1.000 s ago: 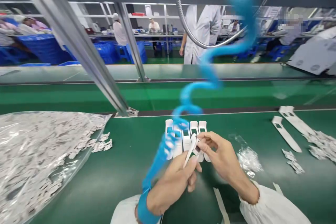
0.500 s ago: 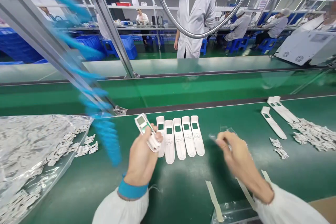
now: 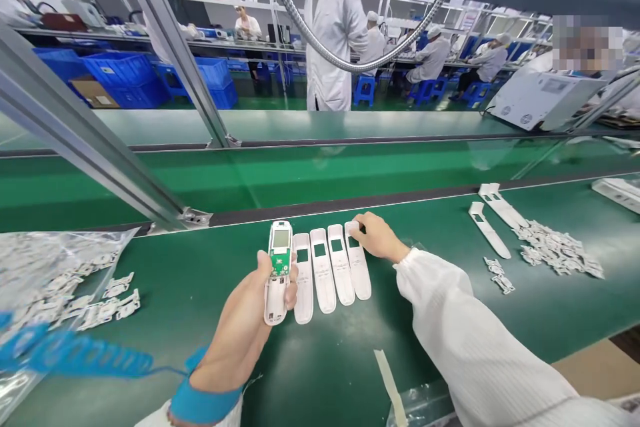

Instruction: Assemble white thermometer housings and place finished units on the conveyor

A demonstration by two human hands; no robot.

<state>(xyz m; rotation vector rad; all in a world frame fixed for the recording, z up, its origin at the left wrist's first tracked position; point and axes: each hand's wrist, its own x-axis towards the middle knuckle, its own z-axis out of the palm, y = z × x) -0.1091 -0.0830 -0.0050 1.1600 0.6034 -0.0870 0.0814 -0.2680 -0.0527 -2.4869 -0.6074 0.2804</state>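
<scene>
My left hand (image 3: 243, 323) is closed around a white handheld device (image 3: 280, 273), its small grey screen and green circuit board facing up. Just right of it, several long white covers (image 3: 323, 273) with square windows lie side by side on the green table. My right hand (image 3: 376, 236) has its fingers closed on the top end of the rightmost white cover (image 3: 359, 270); the fingertips are partly hidden. A blue band (image 3: 205, 397) circles my left wrist, with a coiled blue cord (image 3: 80, 352) attached.
A plastic bag (image 3: 45, 273) of small white parts lies at left. More small parts (image 3: 560, 247) and two long covers (image 3: 490, 230) are at right. Tape (image 3: 390, 383) and clear plastic lie near the front. Metal posts (image 3: 175, 47) rise behind the table; people in white coats are beyond.
My right hand has moved left and forward onto the rightmost cover. The device in my left hand has turned more upright. The view has shifted right, and the blue cord has swung down.
</scene>
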